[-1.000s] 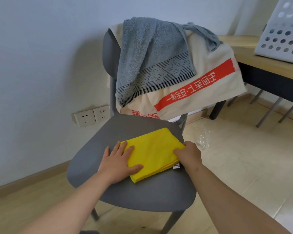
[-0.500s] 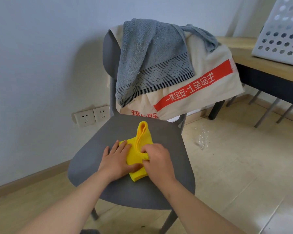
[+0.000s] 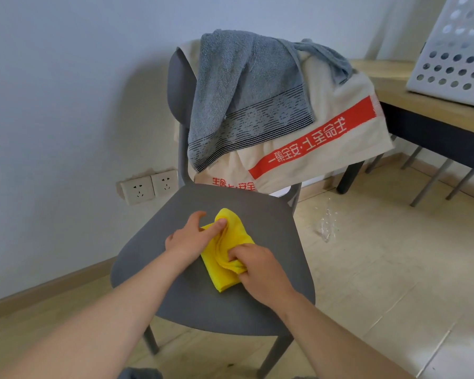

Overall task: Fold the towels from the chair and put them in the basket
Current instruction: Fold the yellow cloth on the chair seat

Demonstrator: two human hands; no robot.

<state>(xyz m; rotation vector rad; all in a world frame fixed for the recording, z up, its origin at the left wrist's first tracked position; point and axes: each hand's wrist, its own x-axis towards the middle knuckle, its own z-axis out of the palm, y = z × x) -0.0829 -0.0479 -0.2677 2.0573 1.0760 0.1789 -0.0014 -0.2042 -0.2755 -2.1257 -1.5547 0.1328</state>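
1. Fingers [image 3: 238, 254] of the right hand [image 3: 260, 269] are curled and pinch the near end of the yellow towel [image 3: 231, 242], where its layers bunch together.
2. Just left of it, the left hand [image 3: 188, 240] has its forefinger held straight, pointing toward the far side of the seat, and its thumb [image 3: 221, 222] presses on the raised far fold of the same towel.
3. That towel lies folded small on the middle of the grey chair [image 3: 216, 305] seat, with its far end looped upward.
4. Over the chair's back hangs a grey towel [image 3: 244, 91] with a patterned band. It lies on top of a beige towel [image 3: 337, 149] with a red stripe.
5. Far to the right, well apart from the chair, a white basket [image 3: 454, 56] with round holes stands on a wooden tabletop [image 3: 422, 105].
6. Two wall sockets [image 3: 148, 187] sit low on the wall, left of the chair.
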